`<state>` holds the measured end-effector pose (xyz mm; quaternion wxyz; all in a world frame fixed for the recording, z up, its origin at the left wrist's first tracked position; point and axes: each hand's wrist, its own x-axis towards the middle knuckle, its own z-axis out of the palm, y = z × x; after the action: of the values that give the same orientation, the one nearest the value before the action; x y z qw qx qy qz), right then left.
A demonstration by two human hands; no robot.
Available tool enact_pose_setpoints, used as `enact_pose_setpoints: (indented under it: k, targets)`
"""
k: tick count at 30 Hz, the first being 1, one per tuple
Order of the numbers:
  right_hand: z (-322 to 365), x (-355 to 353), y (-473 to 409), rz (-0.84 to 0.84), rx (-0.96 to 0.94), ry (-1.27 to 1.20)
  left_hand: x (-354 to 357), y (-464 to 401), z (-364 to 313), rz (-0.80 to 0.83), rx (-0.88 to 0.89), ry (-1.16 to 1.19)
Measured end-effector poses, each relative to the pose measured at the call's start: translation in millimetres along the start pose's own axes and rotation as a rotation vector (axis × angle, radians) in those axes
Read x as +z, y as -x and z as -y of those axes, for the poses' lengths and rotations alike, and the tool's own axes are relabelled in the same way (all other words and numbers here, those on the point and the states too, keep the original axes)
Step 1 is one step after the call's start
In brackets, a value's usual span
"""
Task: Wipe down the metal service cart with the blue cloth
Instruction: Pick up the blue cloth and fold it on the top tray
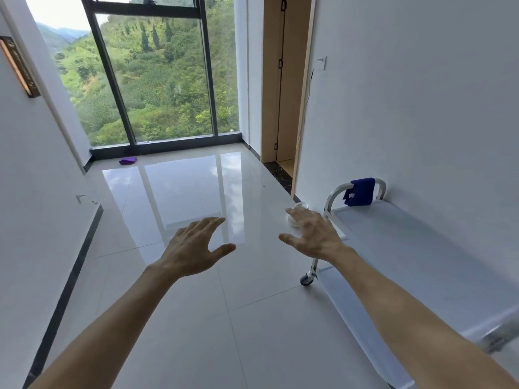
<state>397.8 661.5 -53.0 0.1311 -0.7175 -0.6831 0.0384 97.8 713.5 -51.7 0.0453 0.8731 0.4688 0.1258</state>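
Observation:
The metal service cart (421, 248) stands against the right wall, its flat top shelf bare and a lower shelf visible beneath. A blue cloth (361, 192) hangs over the curved handle at the cart's far end. My right hand (311, 234) hovers open, fingers spread, just left of the cart's far corner, short of the cloth. Out over the floor tiles, my left hand (196, 245) is also open and holds nothing.
A white round object (299, 209) lies on the floor by the cart's far end, partly behind my right hand. A purple cloth (128, 160) lies by the tall window (157, 80). An open doorway (283, 88) is in the right wall. A cart wheel (307, 279) faces the glossy tiled floor.

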Motion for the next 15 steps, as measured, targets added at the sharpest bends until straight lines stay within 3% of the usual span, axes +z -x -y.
enact_pose_setpoints:
  k: [8,15]
  targets:
    - [-28,8,-138,-0.027,0.159,0.007,22,-177,55,0.104,0.156,0.048]
    - [-87,-1,-203,-0.072,0.355,-0.013,48,-319,56,0.147,0.302,0.098]
